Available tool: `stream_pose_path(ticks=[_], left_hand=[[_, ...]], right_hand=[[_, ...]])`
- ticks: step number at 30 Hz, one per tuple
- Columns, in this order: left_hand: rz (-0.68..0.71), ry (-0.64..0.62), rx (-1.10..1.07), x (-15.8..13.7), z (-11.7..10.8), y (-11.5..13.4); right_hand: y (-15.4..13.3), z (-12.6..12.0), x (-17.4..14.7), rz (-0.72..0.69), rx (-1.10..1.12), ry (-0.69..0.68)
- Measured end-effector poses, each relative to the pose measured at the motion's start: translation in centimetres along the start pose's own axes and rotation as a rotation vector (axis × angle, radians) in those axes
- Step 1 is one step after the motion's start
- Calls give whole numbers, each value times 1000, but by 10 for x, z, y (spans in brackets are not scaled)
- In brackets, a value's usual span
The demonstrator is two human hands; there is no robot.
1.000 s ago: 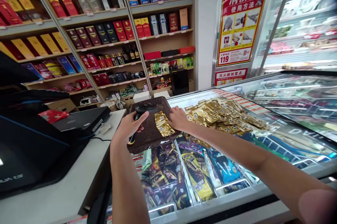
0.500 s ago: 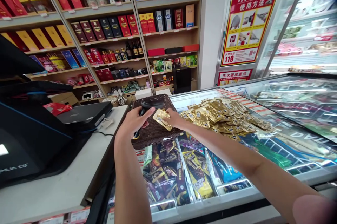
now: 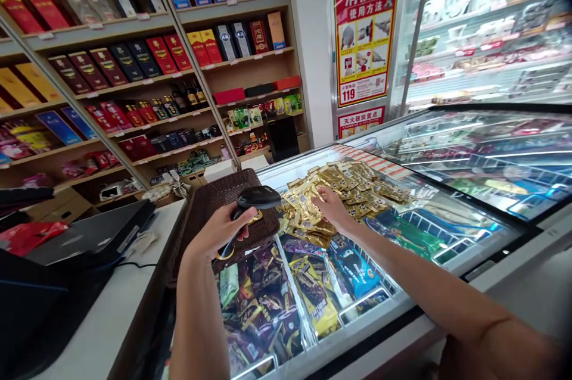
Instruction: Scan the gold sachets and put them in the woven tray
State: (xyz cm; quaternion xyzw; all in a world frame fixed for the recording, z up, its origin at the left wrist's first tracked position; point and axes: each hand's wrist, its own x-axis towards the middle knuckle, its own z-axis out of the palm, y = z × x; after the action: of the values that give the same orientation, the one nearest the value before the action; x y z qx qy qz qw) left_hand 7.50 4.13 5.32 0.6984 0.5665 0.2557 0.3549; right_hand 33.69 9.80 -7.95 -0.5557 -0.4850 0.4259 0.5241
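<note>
My left hand is wrapped around the handle of a black barcode scanner, its head pointing right above a dark brown woven basket. Part of a gold packet shows in the basket, just beyond my left thumb. My right hand is at the near left side of a heap of gold foil packets lying on the freezer's glass top. Its fingers are bent in on a gold packet; the fingertips are partly hidden among the foil.
Under the glass, the chest freezer holds wrapped ice creams in wire compartments. A white counter with a dark machine stands left. Shelves of boxed bottles line the back, beside a red poster. A lit display case stands right.
My right hand has moved from above the basket to the heap, and the gold packet it held now appears to lie in the basket. The scanner stays in my left hand. The view has turned right.
</note>
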Motion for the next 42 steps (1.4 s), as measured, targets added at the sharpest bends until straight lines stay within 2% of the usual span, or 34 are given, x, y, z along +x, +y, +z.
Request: stream_pose_path(ticks=[3,7,24,27,31,34,38,42], left_hand=[[7,-38,40,4,10,6],[21,-18,65,7,16,8],[30,-9,41,10,19,7],[35,-12,50,10,17,5],[0,23,75,6,14,8],[-35,55,90,2,12,13],[-33,74,113,-1,9,17],[-24,74,105,-2,8,16]], right_hand=[[-1,-5,1,15,15,-5],[-2,-7,3,26,74,-39],[-2,-13,4,30,41,-48],[3,-23,18,-26,11,48],[12,-54,46,-138,-100,318],[21,-79,64,-153,-257,476],[34,-95,77,-122,-312,530],[46,-94,82,-131,-253,474]])
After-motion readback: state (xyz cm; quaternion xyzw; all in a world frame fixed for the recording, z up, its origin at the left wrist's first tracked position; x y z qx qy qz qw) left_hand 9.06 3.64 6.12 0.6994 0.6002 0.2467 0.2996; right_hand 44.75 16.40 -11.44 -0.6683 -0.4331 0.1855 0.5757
